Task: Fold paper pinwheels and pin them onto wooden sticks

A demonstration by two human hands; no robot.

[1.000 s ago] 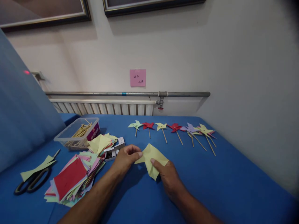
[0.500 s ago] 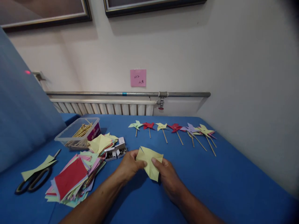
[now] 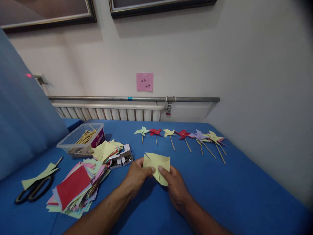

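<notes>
A yellow paper square (image 3: 157,164) with folded-in corners is held just above the blue table (image 3: 220,186), near its middle. My left hand (image 3: 137,174) pinches its left edge with thumb and fingers. From the right, my right hand (image 3: 174,186) pinches the paper's middle with its thumb on top. The two thumbs nearly meet at the paper's centre.
Several finished paper pinwheels (image 3: 181,135) on sticks lie in a row behind. A stack of coloured paper squares (image 3: 75,187), a small box of pins (image 3: 121,160), a clear tub of sticks (image 3: 81,138) and scissors (image 3: 33,189) sit at the left. A radiator (image 3: 107,112) runs along the wall.
My left hand has moved right and brought the paper's left corner in to the centre. The paper now looks more compact and my two hands are closer together.
</notes>
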